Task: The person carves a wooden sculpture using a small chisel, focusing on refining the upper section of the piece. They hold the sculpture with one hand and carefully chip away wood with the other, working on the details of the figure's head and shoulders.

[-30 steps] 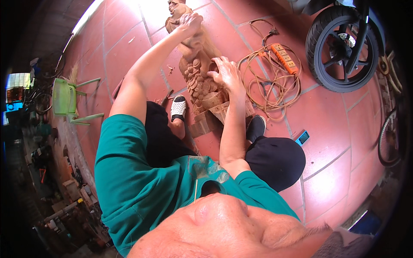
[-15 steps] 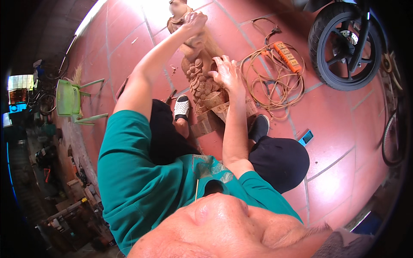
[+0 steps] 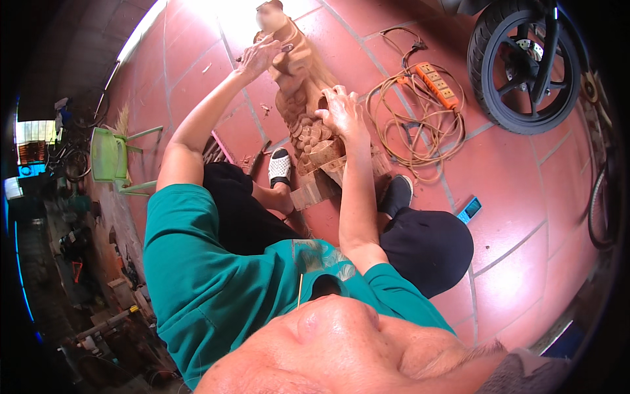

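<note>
A carved wooden statue [image 3: 298, 79], brown with a densely scalloped lower part, stretches away from me over the tiled floor. Its blocky wooden base [image 3: 314, 190] lies between my feet. My left hand [image 3: 259, 57] is at the statue's upper left side, just below its head, fingers stretched out and touching the wood. Lower down, my right hand [image 3: 342, 113] rests on the right side of the carving with its fingers curved over the edge, holding it. Part of the wood under both hands is hidden.
Right of the statue lie a coiled orange cord [image 3: 410, 141] and an orange power strip [image 3: 436, 85]. A motorcycle wheel [image 3: 523, 65] stands beyond. A blue phone [image 3: 469, 210] lies by my right knee. Hand tools [image 3: 257, 159] lie near my left foot; a green chair [image 3: 110, 154] stands left.
My left hand has moved left and nearer along the statue, from its upper front to its left side, with the fingers now extended. My right hand has stayed in place.
</note>
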Demonstrator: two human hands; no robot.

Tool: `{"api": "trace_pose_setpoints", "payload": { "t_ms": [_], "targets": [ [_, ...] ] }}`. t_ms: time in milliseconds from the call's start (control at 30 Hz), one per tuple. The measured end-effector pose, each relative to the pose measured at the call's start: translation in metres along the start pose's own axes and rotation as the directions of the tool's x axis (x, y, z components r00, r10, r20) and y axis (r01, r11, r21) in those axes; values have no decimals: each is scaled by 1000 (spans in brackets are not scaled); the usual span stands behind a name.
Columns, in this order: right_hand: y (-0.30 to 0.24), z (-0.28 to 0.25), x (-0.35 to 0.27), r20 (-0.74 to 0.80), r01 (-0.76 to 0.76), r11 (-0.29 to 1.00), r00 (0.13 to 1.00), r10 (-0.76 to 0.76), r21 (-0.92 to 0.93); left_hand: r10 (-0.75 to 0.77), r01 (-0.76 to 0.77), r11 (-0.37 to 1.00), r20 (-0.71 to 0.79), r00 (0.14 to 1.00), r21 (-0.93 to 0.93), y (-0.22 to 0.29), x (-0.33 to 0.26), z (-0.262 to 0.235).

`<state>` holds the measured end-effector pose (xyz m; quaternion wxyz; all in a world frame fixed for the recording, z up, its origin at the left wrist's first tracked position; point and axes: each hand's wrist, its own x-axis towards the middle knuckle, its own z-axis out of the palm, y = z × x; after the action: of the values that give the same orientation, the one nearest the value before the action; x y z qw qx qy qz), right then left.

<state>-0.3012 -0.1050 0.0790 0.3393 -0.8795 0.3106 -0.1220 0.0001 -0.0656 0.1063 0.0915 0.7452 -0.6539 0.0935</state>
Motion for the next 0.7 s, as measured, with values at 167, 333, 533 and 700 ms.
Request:
{"api": "trace_pose_setpoints", "payload": {
  "t_ms": [167, 333, 533, 700],
  "targets": [
    [-8, -1, -1, -15, -3, 997, 1000, 2, -72, -21, 21, 996, -2, 1000, 82, -5, 1, 3],
    [-8, -5, 0, -1, -8, 997, 1000, 8, -78, -219, 218, 949, 21, 976, -228, -12, 11, 17],
    [-6, -9, 1, 21, -6, 995, 1000, 8, -95, 34, -18, 992, -126, 991, 128, 7, 31, 25],
    [-1, -6, 3, 26, 22, 998, 999, -21, -52, 60, -52, 994, -93, 994, 93, 9, 39, 26]
  ]
}}
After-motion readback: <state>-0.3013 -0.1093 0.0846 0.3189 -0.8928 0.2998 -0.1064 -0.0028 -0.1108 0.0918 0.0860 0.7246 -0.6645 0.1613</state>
